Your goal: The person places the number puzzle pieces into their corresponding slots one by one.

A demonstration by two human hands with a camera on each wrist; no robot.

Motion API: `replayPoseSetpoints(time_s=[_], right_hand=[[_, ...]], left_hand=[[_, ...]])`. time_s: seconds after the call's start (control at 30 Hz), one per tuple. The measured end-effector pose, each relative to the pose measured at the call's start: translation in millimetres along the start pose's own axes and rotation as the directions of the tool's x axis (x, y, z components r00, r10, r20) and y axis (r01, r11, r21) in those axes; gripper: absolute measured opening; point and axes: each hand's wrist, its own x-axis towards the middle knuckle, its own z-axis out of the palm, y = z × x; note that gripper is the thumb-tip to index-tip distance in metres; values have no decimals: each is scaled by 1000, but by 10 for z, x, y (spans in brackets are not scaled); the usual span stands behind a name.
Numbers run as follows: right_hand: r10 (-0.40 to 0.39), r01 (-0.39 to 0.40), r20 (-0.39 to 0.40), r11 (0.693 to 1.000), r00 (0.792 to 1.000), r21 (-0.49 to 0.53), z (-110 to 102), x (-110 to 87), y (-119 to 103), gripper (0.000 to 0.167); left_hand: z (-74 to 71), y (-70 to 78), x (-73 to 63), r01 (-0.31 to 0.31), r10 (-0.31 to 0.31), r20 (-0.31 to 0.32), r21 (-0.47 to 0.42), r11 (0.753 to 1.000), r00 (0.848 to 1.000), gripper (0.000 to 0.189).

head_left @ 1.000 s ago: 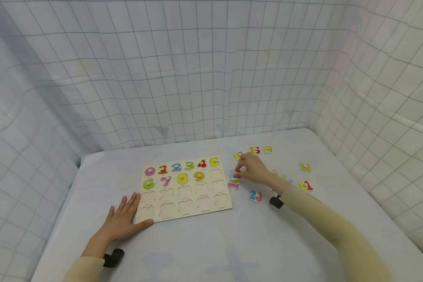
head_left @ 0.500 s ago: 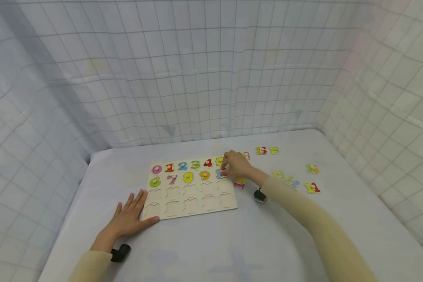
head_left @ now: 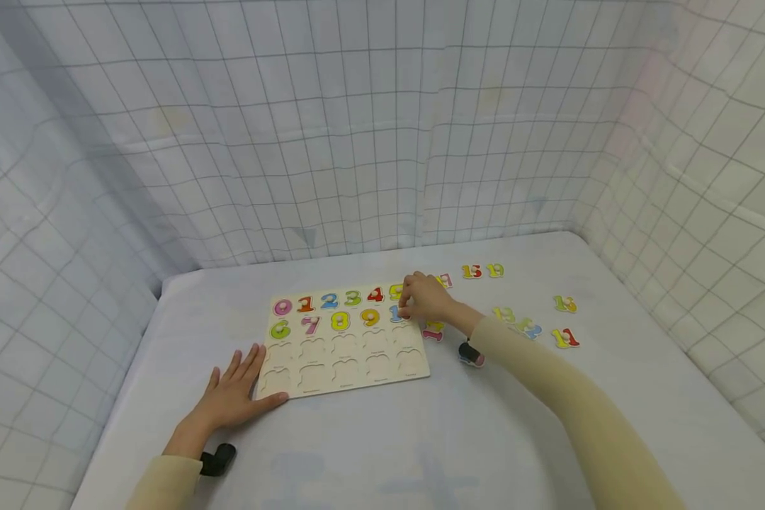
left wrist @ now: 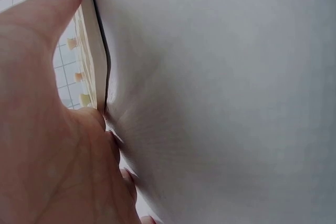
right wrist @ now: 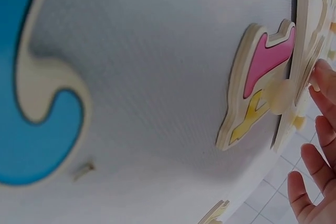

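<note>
In the head view a pale wooden number board (head_left: 344, 386) lies on the table, with pieces 0 to 9 seated in its upper slots. My left hand (head_left: 229, 398) rests spread along the board's lower left corner, thumb at the front edge. At the right end of the second row, my right hand (head_left: 428, 297) pinches a number piece (head_left: 394, 313) with a blue 1, low over the slot. The fingers cover the rest of that piece. The right wrist view shows thumb and fingertips (right wrist: 321, 74) close together at the board, the other fingers loosely bent.
A pink and yellow piece (head_left: 433, 331) lies just off the board's right edge. A blue piece (right wrist: 21, 77) looms close to the right wrist camera. Farther right are several loose pieces, including a red and yellow one (head_left: 565, 338). Gridded curtains (head_left: 370, 142) surround the table.
My right hand has carried the blue-numbered piece left from the loose pieces onto the board, then stayed nearly still. My left hand keeps its place at the board; the head view has shifted slightly.
</note>
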Motion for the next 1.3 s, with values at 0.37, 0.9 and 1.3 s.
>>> replayPoseSetpoints(time_s=[0.37,0.9,1.3], right_hand=[[36,-36,24,999,999,3,-16,60,16,14],[10,-10,1,999,1000,48,14,58,80,13],[22,-19,-21,992,1000,125,-193,-158,140,26]], left_hand=[[-10,-30,50,-7,7,3,3,1000,1000,108],[-34,-27,66,-10,10,1,3,1000,1000,108],[23,-35,33,-2,2,10,-6,1000,1000,107]])
